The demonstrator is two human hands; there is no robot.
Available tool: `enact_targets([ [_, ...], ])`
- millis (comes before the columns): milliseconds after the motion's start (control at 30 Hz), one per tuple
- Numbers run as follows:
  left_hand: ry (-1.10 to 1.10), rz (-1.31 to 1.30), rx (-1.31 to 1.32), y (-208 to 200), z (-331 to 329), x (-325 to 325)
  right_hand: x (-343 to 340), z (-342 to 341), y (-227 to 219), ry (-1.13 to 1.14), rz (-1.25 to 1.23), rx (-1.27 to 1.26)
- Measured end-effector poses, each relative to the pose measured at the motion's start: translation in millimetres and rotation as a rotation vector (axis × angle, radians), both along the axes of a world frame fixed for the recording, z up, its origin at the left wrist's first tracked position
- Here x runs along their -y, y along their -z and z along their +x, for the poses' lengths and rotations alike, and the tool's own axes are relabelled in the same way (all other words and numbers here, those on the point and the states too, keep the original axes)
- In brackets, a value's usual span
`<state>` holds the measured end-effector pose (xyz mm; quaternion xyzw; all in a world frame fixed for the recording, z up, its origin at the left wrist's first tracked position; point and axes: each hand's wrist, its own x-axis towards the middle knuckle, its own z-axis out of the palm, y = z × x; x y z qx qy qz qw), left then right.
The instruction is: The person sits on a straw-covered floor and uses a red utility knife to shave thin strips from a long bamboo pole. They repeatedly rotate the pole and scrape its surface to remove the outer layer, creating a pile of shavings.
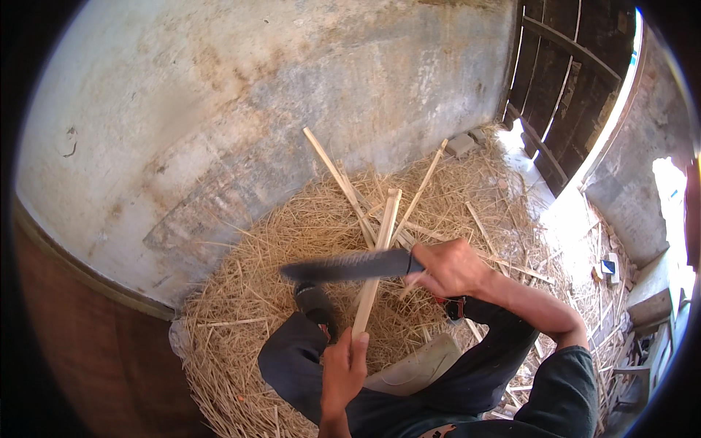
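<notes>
Pointing forward, a strip (369,296) pinched by left hand (345,371) crosses a knife (350,266) gripped in right hand (451,269).

Left hand (345,371): holding the lower end of a pale strip (367,305)
Right hand (454,270): gripping a long dark knife (347,266)
Knife: crossing over the strip, blurred, perhaps touching it
Straw (237,365): strewn loosely below both hands
Wall (292,95): stained and pale

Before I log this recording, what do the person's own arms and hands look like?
The left hand and right hand are bare, without gloves. A dark, slightly greenish sleeve ends near the right elbow; no left sleeve shows.
</notes>
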<state>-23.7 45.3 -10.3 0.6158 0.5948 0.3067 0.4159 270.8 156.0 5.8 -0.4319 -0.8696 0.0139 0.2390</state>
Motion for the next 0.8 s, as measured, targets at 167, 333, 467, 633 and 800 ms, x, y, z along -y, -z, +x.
enact_targets([
  [167,0.017,0.050,-0.040,-0.2,0.6,3.8,-26.6,17.2,-7.8,0.251,-0.011,-0.106],
  [333,-0.014,0.089,-0.049,3.3,1.8,8.1,-12.2,-2.4,-15.5,0.125,-0.213,0.151],
  [467,-0.019,0.023,0.018,-4.8,-15.2,22.6,-104.0,117.3,19.8,0.658,-0.136,-0.156],
  [633,-0.033,-0.186,0.215,21.9,-42.4,24.1,-85.1,116.6,31.2,0.606,-0.175,-0.449],
  [800,0.023,-0.258,0.281,14.8,-32.1,12.0,-14.2,33.7,15.8,0.231,-0.162,-0.318],
])
